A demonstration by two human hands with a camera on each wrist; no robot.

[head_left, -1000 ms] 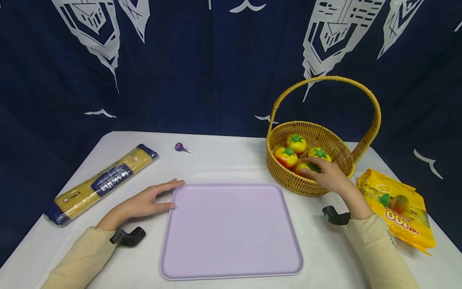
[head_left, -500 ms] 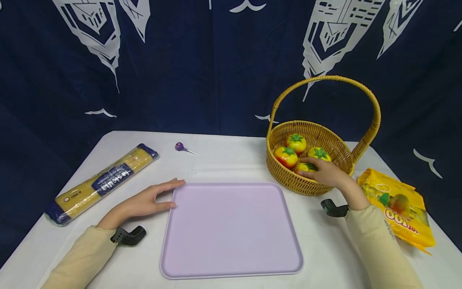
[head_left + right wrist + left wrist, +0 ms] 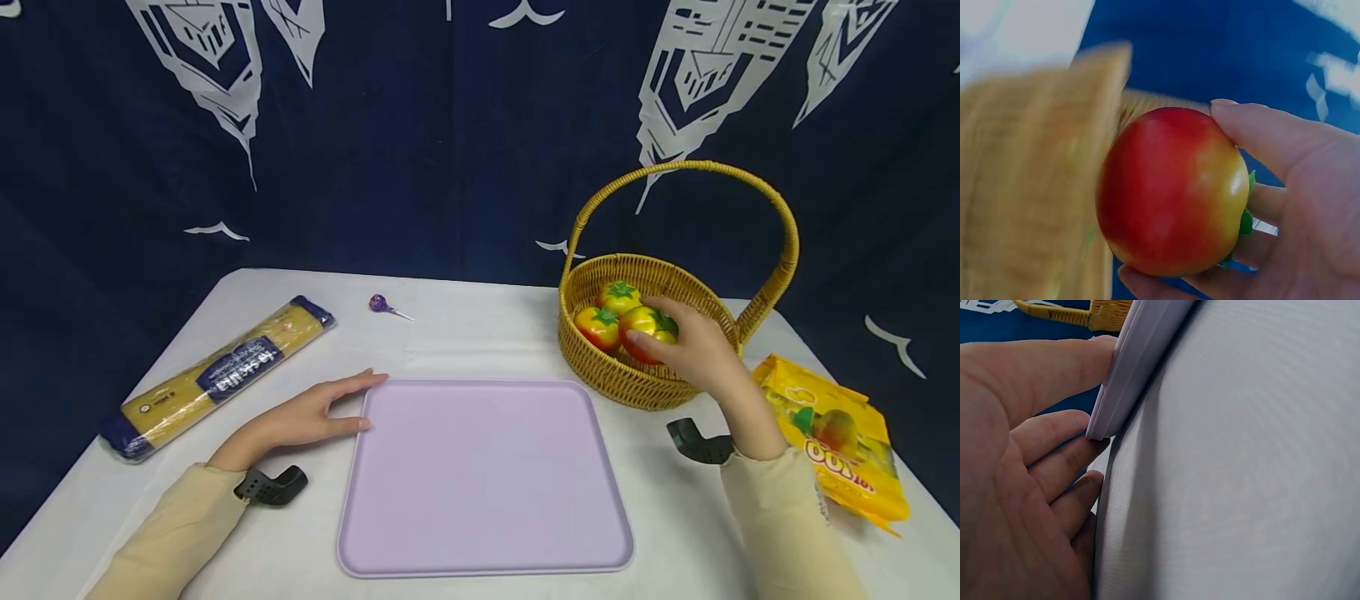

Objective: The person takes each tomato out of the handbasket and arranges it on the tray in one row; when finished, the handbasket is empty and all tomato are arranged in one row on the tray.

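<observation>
Spotting a spaghetti pack (image 3: 225, 377) slanting across the far left. Now spreading the left hand (image 3: 303, 417) with thumb and fingers apart, clasping nothing. Farther back, catching a purple lollipop (image 3: 377, 303). Touching the left edge of a lilac tray (image 3: 487, 483) with those fingertips. Over to the wicker basket (image 3: 618, 381): showing two tomato-like fruits (image 3: 597, 327) at left inside, and clamping the red-and-yellow fruit (image 3: 639, 327) in the right hand (image 3: 699, 347), within the basket or just above, can't tell which. Finally, near that wrist, a mango-printed bag (image 3: 836, 442).
</observation>
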